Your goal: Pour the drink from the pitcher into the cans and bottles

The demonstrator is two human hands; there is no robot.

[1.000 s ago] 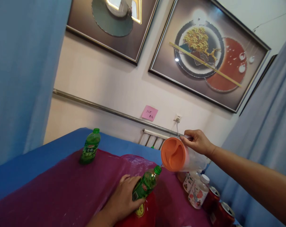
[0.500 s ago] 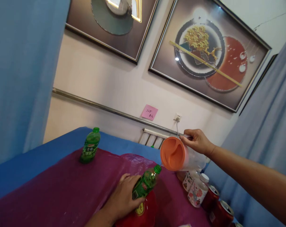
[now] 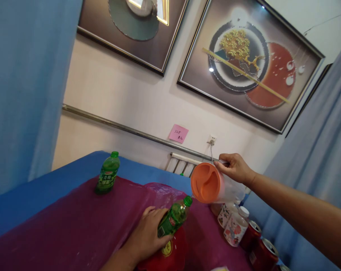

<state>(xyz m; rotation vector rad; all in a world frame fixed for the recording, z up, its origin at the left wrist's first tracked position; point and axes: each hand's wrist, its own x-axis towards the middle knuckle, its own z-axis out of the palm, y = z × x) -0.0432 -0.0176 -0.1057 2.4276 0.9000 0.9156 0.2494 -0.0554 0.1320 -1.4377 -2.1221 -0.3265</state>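
Observation:
My left hand (image 3: 149,233) is wrapped round a green-labelled drink bottle (image 3: 173,218), which leans to the right above a red dish (image 3: 178,250) with a yellow emblem. By its handle, my right hand (image 3: 235,169) holds a clear plastic pitcher (image 3: 231,192) with an orange lid (image 3: 206,183). The pitcher is tipped on its side, its lid facing left toward the bottle's green top. I cannot make out any stream of liquid between them. A second green bottle (image 3: 108,173) stands upright at the left, apart from both hands.
A dark pink plastic sheet (image 3: 74,226) covers part of the blue table (image 3: 26,203). At the right stand a white-capped bottle (image 3: 236,227) and red cans (image 3: 263,254). Behind are a metal rail (image 3: 125,130) and a wall socket (image 3: 212,140); blue curtains (image 3: 26,86) hang at both sides.

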